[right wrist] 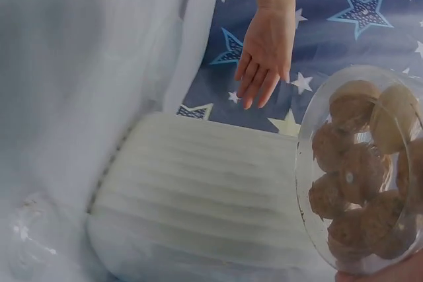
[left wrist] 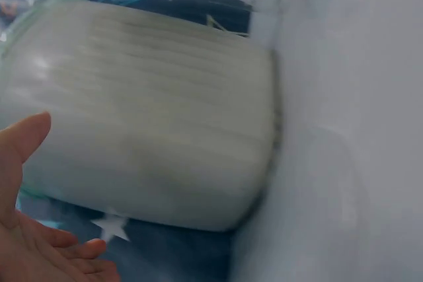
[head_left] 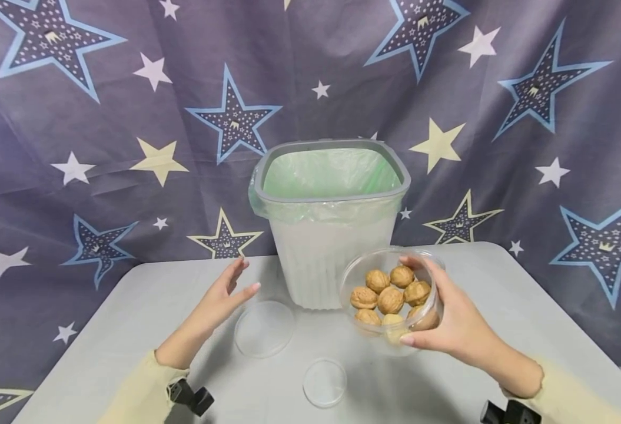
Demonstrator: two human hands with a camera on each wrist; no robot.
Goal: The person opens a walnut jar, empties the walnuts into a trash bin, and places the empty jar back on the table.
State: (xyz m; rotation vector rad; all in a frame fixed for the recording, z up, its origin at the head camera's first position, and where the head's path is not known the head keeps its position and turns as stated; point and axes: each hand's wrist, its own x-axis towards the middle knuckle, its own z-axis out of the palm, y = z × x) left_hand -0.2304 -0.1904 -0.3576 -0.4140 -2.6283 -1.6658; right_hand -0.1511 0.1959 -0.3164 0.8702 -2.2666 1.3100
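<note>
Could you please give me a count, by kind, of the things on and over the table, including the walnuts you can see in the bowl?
Walnuts visible in the bowl: 7
Clear bowl, gripped by the right hand: 1
Clear round lids on the table: 2, a larger one and a smaller one
Lined bin, near the open left hand: 1
Total: 11

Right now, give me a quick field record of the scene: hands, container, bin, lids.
right hand: grips clear bowl, tilted, above the table
bowl contents: walnuts
left hand: fingers straight, holds nothing, left of bin
bin: upright, green liner, behind the bowl
larger clear lid: flat on table
smaller clear lid: flat, nearer the person
</note>
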